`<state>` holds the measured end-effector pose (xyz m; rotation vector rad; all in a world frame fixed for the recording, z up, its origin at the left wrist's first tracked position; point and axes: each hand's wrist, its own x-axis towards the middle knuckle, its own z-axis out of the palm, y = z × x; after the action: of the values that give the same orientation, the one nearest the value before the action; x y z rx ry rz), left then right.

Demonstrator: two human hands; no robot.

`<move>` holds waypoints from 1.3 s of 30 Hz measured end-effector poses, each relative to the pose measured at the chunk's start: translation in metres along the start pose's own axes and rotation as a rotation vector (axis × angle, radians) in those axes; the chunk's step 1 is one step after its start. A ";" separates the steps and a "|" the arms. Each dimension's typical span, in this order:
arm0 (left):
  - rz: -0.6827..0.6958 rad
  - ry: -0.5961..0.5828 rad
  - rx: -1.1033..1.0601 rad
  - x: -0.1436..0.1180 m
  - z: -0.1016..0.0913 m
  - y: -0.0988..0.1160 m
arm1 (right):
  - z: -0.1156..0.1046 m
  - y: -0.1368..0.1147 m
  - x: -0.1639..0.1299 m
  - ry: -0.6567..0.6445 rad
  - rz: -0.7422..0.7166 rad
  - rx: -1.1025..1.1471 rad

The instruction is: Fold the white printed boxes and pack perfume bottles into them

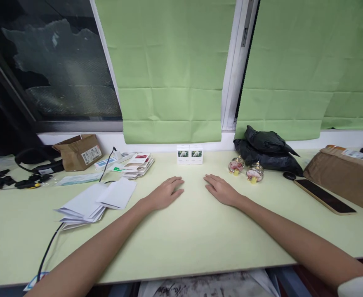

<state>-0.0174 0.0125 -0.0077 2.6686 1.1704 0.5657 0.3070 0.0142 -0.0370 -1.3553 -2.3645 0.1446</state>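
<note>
Beyond left hand (pixel 164 194) and right hand (pixel 222 190), fingers (pixel 175 179) parted from thumbs (pixel 178 192), two white boxes (pixel 187 156) face nearward, aligned crosswise.

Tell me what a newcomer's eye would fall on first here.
Likely the green curtains hanging behind the table. Next, perhaps, the two small white boxes side by side near its far edge, beyond the left hand and right hand, which lie palm down, apart. Off to the right, black bags sit behind two shiny ornaments.

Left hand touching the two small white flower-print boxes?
Apart: the head view shows a strip of bare tabletop between the left hand and the flower-print boxes.
</note>
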 end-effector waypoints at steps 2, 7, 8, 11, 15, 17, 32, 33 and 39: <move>0.008 -0.031 -0.008 -0.003 -0.009 0.003 | -0.002 0.000 -0.002 0.008 0.003 0.015; -0.013 -0.041 0.009 -0.001 -0.014 0.007 | -0.008 0.007 0.000 -0.020 -0.043 0.044; -0.012 -0.045 0.008 0.000 -0.013 0.007 | -0.009 0.009 0.000 -0.021 -0.047 0.054; -0.007 -0.053 0.007 -0.001 -0.009 0.006 | -0.010 0.012 0.000 -0.037 -0.046 0.060; 0.014 -0.060 0.023 0.000 -0.013 0.000 | -0.012 0.011 -0.001 -0.048 -0.054 0.067; 0.016 -0.052 0.058 0.004 -0.024 -0.008 | -0.014 0.011 -0.001 -0.044 -0.057 0.083; -0.836 0.258 0.549 -0.015 -0.076 -0.099 | -0.019 0.010 -0.001 -0.030 -0.063 0.129; -0.835 0.217 0.534 -0.014 -0.076 -0.100 | -0.019 0.010 -0.001 -0.031 -0.064 0.128; -0.735 0.189 0.656 -0.006 -0.079 -0.089 | -0.019 0.011 -0.001 -0.036 -0.059 0.122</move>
<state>-0.1131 0.0681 0.0361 2.3294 2.5805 0.3316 0.3234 0.0168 -0.0233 -1.2344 -2.3809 0.2932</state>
